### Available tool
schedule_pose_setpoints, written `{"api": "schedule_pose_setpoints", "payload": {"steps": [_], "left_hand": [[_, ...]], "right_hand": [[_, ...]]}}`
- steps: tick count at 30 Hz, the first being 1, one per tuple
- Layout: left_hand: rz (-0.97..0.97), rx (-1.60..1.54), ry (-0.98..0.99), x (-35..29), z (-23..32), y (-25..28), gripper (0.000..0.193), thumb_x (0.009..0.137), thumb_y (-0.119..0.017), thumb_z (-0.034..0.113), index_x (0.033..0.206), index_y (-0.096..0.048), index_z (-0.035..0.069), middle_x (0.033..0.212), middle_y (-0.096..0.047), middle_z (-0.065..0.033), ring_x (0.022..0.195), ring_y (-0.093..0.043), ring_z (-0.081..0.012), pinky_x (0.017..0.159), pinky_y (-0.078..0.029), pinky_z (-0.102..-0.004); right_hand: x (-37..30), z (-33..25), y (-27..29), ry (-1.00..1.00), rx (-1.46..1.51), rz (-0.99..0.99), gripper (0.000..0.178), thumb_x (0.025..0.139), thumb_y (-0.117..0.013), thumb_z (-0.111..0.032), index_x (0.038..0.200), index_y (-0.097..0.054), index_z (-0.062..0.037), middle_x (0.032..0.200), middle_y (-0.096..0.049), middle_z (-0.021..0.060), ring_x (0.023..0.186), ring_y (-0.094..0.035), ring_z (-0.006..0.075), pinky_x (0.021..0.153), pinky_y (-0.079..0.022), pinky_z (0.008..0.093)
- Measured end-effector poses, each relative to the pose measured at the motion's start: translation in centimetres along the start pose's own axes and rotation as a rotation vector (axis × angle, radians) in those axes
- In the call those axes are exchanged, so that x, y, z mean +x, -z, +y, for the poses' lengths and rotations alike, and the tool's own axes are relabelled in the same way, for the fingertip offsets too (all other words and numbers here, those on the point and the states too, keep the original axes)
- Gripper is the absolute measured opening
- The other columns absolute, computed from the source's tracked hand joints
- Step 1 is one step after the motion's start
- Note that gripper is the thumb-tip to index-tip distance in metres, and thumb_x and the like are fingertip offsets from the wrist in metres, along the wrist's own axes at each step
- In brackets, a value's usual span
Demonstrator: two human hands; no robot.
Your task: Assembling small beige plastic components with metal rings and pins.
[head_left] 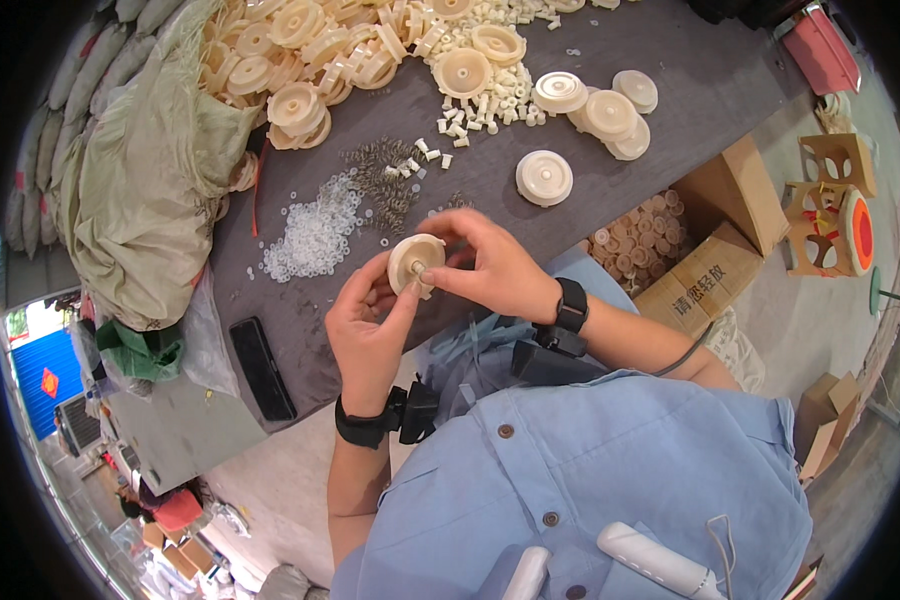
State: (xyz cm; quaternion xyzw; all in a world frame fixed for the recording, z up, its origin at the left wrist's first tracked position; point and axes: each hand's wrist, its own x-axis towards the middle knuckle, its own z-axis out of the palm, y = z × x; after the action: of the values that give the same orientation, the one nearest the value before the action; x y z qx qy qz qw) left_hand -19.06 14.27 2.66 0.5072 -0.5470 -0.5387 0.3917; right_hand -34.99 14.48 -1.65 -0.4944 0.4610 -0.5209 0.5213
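Above the near edge of the table, a round cream plastic wheel part is held between my two hands, tilted with its hub facing me. My left hand grips its lower left rim with fingers closed. On the other side, the thumb of my right hand presses at the hub while the fingers curl about the upper rim. A small piece shows at the hub; its kind is hard to make out. Just beyond lie translucent washers, dark coil springs and small white plastic bushings.
Cream wheel parts are heaped at the far left beside a woven sack. Several paler discs lie at right. A black phone rests near the left table edge. Below the right edge, a cardboard box holds round parts.
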Motion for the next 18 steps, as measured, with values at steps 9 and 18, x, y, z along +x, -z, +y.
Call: {"api": "schedule_pose_setpoints", "payload": {"steps": [9,18], "left_hand": [[-0.034,0.077,-0.017,-0.6,0.2,-0.5,0.032,0.079,-0.060,-0.007,0.111,-0.055,-0.006,0.101,-0.060,-0.0087,0.092,-0.058,-0.0141,0.080,-0.047,-0.0243],[0.124,0.614,-0.145,4.6,-1.2,4.1,0.011,0.079,-0.060,0.005,0.089,-0.065,0.003,0.078,-0.059,-0.0059,0.075,-0.059,-0.0150,0.065,-0.047,-0.0271]], "right_hand": [[-0.3,1.7,0.1,-0.194,0.270,-0.166,0.025,0.078,-0.067,-0.013,0.096,-0.054,-0.0002,0.087,-0.059,0.0020,0.076,-0.053,0.0055,0.066,-0.045,0.0214],[0.3,0.7,0.6,-0.309,0.342,-0.020,0.023,0.074,-0.067,-0.011,0.091,-0.059,0.0017,0.081,-0.061,0.0021,0.071,-0.056,0.0055,0.063,-0.047,0.0209]]}}
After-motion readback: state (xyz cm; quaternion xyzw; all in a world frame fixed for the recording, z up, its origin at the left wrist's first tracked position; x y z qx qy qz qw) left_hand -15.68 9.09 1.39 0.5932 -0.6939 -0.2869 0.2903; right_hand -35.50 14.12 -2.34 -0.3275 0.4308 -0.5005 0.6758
